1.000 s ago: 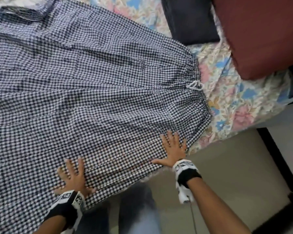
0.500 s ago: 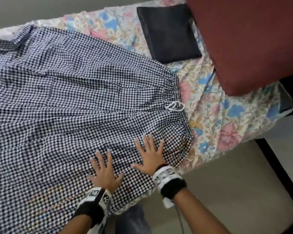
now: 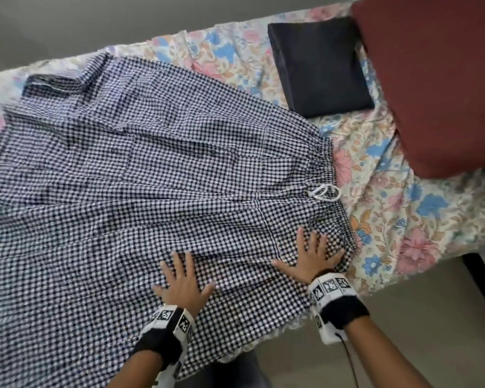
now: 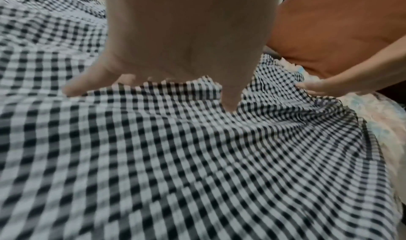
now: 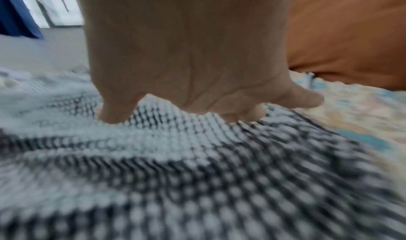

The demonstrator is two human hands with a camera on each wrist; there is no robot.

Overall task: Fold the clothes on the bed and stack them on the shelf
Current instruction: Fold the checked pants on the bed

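Left hand [image 3: 183, 285] and right hand [image 3: 312, 254], 2 flat palms with fingers spread, press the checked garment [image 3: 140, 197] near its drawstring waist. It lies spread across the floral bedsheet [image 3: 398, 219]. A folded dark cloth [image 3: 319, 65] lies beside a maroon pillow [image 3: 437, 79]. Beige floor [image 3: 403, 331] borders the bed.

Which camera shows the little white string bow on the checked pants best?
The head view: the white drawstring bow lies whole on the gathered waistband of the checked pants. The left wrist view shows only checked cloth under the left hand, no bow. The right wrist view is too blurred to show it.
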